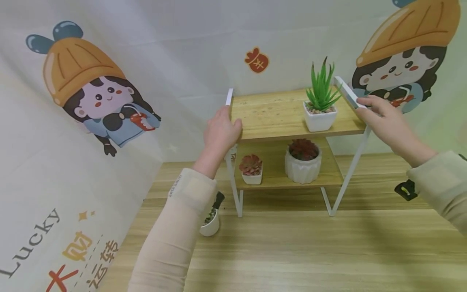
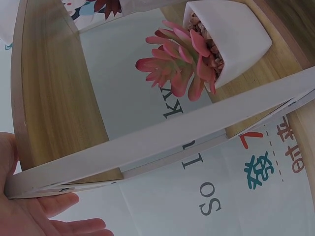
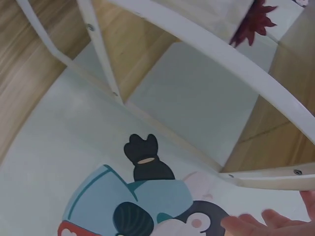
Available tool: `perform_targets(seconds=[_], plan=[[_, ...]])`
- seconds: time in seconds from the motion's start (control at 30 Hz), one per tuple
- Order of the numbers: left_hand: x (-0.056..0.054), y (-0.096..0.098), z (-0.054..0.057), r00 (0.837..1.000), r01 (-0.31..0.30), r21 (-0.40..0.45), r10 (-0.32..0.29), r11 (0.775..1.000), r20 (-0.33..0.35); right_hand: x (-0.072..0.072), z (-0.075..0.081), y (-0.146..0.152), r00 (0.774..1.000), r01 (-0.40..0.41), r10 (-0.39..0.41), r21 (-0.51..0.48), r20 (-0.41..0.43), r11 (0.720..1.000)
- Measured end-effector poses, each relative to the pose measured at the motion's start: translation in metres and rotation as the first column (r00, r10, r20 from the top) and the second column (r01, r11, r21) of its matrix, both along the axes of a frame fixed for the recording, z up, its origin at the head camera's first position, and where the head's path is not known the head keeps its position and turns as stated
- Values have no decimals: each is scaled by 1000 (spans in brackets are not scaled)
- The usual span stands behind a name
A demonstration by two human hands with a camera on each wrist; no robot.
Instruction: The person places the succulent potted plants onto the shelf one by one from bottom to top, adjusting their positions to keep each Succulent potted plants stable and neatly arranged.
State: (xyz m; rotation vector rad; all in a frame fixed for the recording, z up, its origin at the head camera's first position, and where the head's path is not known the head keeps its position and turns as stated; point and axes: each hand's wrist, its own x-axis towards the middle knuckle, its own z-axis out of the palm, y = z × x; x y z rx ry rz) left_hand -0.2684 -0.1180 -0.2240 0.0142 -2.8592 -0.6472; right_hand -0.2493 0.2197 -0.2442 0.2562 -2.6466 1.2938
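Fingers of the left hand [image 1: 221, 127] straddle a white end bar [image 1: 229, 97] of the two-tier plant rack [image 1: 270, 111], thumb toward the board and the others along the outside; those of the right hand [image 1: 386, 117] hold the opposite end bar [image 1: 351, 92]. How tightly either hand squeezes I cannot tell. The rack stands at centre right of the head frame. It looks stiff and fairly light, its smooth bars perhaps a little slippery; both ends, close under the upper board, seem the best hold, kept level because the pots appear merely set down. On the upper board, toward the right, sits a spiky green succulent [image 1: 322, 91] in a square white pot. Below it are a pinkish rosette succulent [image 1: 251, 164], left, and a dark red succulent [image 1: 303, 150] in a fluted white pot. At lower centre, another potted plant [image 1: 210, 225] stands on the wood-grain worktop [image 1: 292, 255], partly behind the left sleeve [image 1: 168, 231]. A cartoon-printed backdrop [image 1: 189, 65] fills the upper frame.
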Motion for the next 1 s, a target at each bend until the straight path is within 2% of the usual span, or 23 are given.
perform_targets(seconds=[0.13, 0.2, 0.27, 0.33, 0.4, 0.47, 0.53, 0.6, 0.67, 0.77, 0.87, 0.93, 1.0], plan=[[1, -2, 1, 1000, -4, 14, 4, 1000, -8, 3, -5, -2, 998, -4, 2, -30, -62, 1000], [2, -3, -1, 1000, -9, 82, 10, 997, -13, 3, -8, -3, 996, 2, -5, -38, -86, 999], [3, -5, -3, 999, -4, 176, 9, 984, -32, 3, -9, -4, 995, 0, -5, -48, -104, 999], [5, -9, -6, 998, 23, 280, -4, 960, -67, 3, -10, -5, 994, 5, -10, -47, -112, 999], [9, -16, -12, 992, 80, 379, -38, 922, -118, 2, -11, -6, 992, 9, -15, -51, -122, 999], [14, -29, -23, 980, 147, 454, -68, 879, -186, 2, -11, -6, 991, 16, -23, -53, -133, 998], [20, -46, -41, 968, 191, 521, -71, 832, -242, 1, -11, -5, 990, 20, -27, -55, -141, 998], [26, -67, -66, 962, 193, 579, -37, 792, -270, 1, -11, -5, 989, 20, -27, -51, -144, 998], [34, -91, -96, 969, 148, 612, 10, 777, -247, 1, -10, -4, 990, 17, -23, -42, -140, 999], [50, -127, -144, 984, 42, 637, 79, 770, -160, 2, -10, -5, 991, 19, -23, -27, -134, 999], [68, -152, -191, 992, -29, 624, 99, 781, -77, 2, -10, -6, 991, 19, -23, -26, -134, 999], [82, -159, -217, 996, -47, 625, 80, 779, -25, 3, -10, -6, 991, 17, -21, -30, -135, 999], [93, -161, -240, 998, -49, 638, 56, 768, 10, 3, -11, -7, 991, 15, -19, -29, -130, 999]])
